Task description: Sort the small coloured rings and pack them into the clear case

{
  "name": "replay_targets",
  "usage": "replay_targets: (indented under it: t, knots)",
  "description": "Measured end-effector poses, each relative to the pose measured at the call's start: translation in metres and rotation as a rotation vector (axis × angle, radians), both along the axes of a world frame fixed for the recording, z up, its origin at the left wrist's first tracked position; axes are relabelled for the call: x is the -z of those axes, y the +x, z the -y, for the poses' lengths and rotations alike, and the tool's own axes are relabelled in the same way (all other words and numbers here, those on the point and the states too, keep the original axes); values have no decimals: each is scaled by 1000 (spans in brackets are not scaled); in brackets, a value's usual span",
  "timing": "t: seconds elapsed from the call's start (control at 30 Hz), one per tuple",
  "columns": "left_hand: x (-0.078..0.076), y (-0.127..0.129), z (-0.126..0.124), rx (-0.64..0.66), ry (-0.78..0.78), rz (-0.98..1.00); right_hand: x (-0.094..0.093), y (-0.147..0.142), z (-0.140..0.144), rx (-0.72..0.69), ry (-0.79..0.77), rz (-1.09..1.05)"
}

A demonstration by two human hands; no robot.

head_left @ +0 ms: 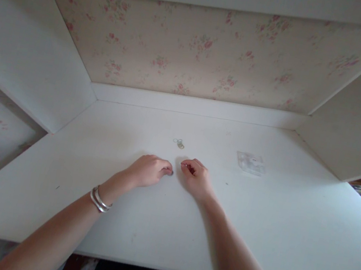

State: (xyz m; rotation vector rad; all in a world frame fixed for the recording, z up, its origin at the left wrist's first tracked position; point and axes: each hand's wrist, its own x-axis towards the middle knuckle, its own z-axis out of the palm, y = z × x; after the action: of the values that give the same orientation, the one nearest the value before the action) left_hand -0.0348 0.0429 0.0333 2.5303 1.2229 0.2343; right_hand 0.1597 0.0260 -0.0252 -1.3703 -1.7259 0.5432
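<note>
Both forearms are bare, with no sleeves showing. The left hand (148, 170) has two thin silver bangles (100, 199) just behind it, at the wrist. The right hand (197, 175) wears nothing.

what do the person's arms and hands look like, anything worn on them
Both forearms are bare, with no sleeves in view and no gloves. The left hand has two thin silver bangles around its wrist. The right hand and its wrist show no bracelet or watch. No rings can be made out on either hand at this size.
</note>
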Motion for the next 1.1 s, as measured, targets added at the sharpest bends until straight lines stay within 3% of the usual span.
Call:
replay_targets:
  t: [0.13, 0.33, 0.7, 0.97, 1.1]
  knots:
    - [1, -15, 0, -134, -72, 202, -2, -1, 1, 10, -18, 3]
    - [23, -37, -4, -286, -241, 399, 0, 0, 1, 19, -29, 3]
    - [34, -46, -19, -320, -365, 613, -1, -3, -2, 76, -106, 0]
    - [35, -47, -21, -300, -405, 632, -6, -5, -43, 147, -175, 111]
    - [37, -48, -22, -287, -390, 641, -19, -6, -75, 243, -372, 146]
